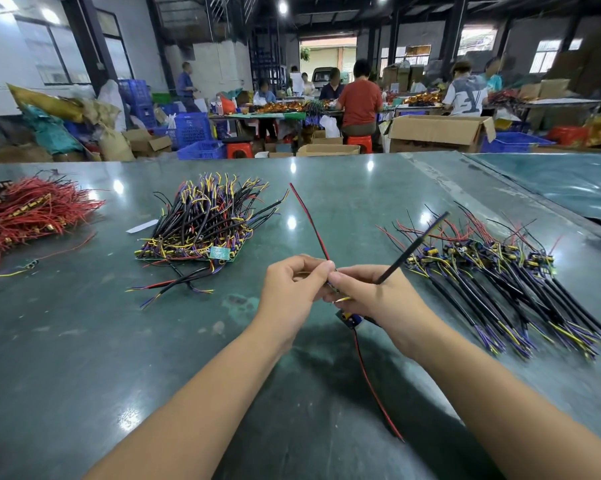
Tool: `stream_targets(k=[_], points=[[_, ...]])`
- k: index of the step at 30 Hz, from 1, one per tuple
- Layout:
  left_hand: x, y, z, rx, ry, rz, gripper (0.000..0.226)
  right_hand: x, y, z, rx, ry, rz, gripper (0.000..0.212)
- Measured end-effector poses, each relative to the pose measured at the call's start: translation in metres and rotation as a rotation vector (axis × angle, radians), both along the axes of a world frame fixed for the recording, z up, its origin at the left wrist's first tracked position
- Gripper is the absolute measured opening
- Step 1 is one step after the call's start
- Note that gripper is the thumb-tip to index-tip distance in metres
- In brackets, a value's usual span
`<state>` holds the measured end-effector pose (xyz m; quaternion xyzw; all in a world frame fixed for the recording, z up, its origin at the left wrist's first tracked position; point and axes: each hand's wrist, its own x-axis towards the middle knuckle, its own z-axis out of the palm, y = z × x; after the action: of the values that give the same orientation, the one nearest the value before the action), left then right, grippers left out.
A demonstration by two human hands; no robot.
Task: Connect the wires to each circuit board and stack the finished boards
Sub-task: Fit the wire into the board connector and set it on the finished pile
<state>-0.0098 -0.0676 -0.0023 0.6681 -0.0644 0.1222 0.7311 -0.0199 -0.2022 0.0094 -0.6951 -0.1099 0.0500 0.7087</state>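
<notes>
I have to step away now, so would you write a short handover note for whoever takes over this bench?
Left hand pinches the red-and-black wire at the board.
Right hand holds the small circuit board and a black sleeved lead.
Stack of wired boards sits left of centre; another pile of wired boards lies on the right; red wire bundle at far left.
Left: finish this connection, place the board on its pile, carry on.
</notes>
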Motion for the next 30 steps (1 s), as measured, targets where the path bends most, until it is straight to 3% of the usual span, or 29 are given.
stream_targets(k=[4,10,13,15,19,22,24,27,30], points=[[-0.002,0.0,0.005,-0.133,0.029,-0.079,0.011,0.001,-0.007,-0.001,0.028,-0.013,0.028,0.013],[-0.003,0.0,0.01,-0.12,-0.003,-0.056,0.018,0.002,-0.007,0.0,0.205,0.056,0.089,0.014],[-0.005,0.004,0.01,0.135,-0.162,-0.028,0.016,0.002,-0.007,-0.003,0.156,0.044,0.062,0.009],[-0.005,0.008,0.009,0.308,-0.231,-0.009,0.03,0.001,-0.007,-0.003,0.127,0.04,0.069,0.007],[-0.001,0.02,0.007,0.615,-0.195,-0.007,0.044,-0.002,-0.007,-0.001,0.051,0.016,0.124,0.005],[0.001,0.025,0.005,0.7,-0.2,0.033,0.042,-0.002,-0.007,-0.001,-0.016,-0.01,0.162,0.002],[0.002,0.023,0.007,0.604,-0.219,0.045,0.038,-0.002,-0.008,0.0,-0.023,-0.018,0.201,0.0],[0.007,0.024,0.015,0.257,-0.225,0.134,0.036,-0.004,-0.012,0.003,-0.034,-0.021,0.267,0.005],[0.015,0.036,0.019,0.035,-0.211,0.251,0.042,-0.005,-0.013,0.004,-0.033,-0.018,0.297,0.013]])
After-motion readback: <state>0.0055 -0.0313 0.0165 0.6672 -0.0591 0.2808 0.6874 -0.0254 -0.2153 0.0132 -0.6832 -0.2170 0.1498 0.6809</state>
